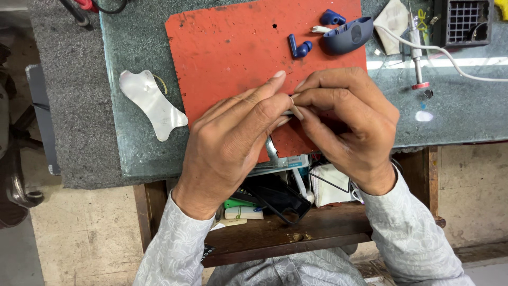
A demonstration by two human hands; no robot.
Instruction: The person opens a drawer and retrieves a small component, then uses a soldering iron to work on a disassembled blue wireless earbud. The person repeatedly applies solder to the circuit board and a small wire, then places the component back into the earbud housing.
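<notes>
Earbud parts are what the bench is about, though the piece in hand is mostly hidden: a small pale sliver (294, 110) shows at the centre of the frame, pinched between the fingertips of the left hand (233, 143) and the right hand (346, 124). Both hands are closed narrowly on it, thumb and forefinger of each pressed together over the lower edge of the red work mat (222, 47). What the piece is I cannot tell; it is too small and too covered.

As a judgement, the step in hand looks like fine fingertip work on that piece, prying or fitting. The next move would call for a steady pinch and little force, since the piece could slip and drop into the open drawer (317, 228) just below.

At the upper middle of the frame, on the mat, a dark blue earbud (299, 47) lies alone; a second blue earbud (332, 17) lies just beside the dark blue charging case (346, 36), which lies tilted on the mat's right edge. Whether anything sits inside the case is not visible.

The drawer at the lower centre holds a clutter: a black cable (283, 206), white packets (328, 185), a green item (238, 203). A shiny metal pry plate (151, 103) lies at left on the grey stone benchtop (455, 116); a soldering iron (417, 47) lies at upper right
</notes>
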